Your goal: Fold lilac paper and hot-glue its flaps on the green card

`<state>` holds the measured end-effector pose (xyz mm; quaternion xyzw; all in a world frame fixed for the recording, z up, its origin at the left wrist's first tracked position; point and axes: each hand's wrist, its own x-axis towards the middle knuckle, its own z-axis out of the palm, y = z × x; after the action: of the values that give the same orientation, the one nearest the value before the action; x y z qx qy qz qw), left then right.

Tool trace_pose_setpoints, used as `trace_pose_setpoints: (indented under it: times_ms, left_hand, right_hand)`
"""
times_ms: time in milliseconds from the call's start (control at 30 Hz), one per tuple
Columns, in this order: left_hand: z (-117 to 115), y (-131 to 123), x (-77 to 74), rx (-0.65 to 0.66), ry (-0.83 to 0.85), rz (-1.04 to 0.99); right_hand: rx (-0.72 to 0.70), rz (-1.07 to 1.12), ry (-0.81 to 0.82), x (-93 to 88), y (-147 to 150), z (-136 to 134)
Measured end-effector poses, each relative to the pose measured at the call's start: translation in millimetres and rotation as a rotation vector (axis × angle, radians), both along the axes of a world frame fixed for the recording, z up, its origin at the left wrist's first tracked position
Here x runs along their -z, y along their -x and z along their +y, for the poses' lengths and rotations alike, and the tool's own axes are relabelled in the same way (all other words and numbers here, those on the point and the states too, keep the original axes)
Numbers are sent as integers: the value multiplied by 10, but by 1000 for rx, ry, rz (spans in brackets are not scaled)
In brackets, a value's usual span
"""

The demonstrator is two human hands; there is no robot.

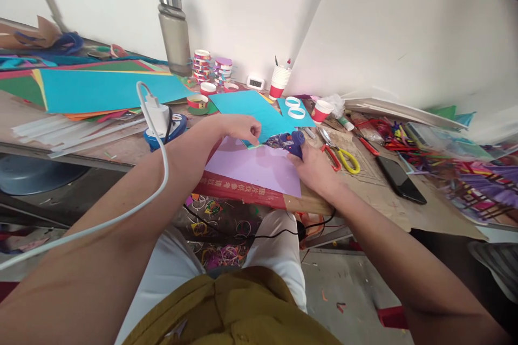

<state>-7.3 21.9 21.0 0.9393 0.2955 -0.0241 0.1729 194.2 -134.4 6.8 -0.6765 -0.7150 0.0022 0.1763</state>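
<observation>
My right hand is wrapped round a blue hot glue gun, its nozzle pointing left. A narrow strip with a greenish edge lies by the nozzle tip. Just above that strip is my left hand, fingers curled together; whatever they may hold is hidden or too small to make out. Below both hands a sheet of purple paper lies at the table's front edge. Behind them is a sheet of blue paper, partly covered by my left hand.
Scissors, yellow-and-red-handled pliers and a black phone lie on the right. A white charger sits on a blue power socket, its cable crossing above my left forearm. Paper cups and a bottle stand behind.
</observation>
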Motion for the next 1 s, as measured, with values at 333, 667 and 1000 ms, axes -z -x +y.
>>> trace_pose_setpoints:
  times_ms: [333,667,1000]
  left_hand:
    - [-23,40,-19,30,-10,-22]
    - [-75,-72,1,-297,-201,-595]
    - [-402,-325,61,15,580,-746]
  right_hand:
    - [68,268,25,-52,-200,-26]
    - [47,1563,-122,-16,-71,151]
    - [-99,1817,-291,-7,436,651]
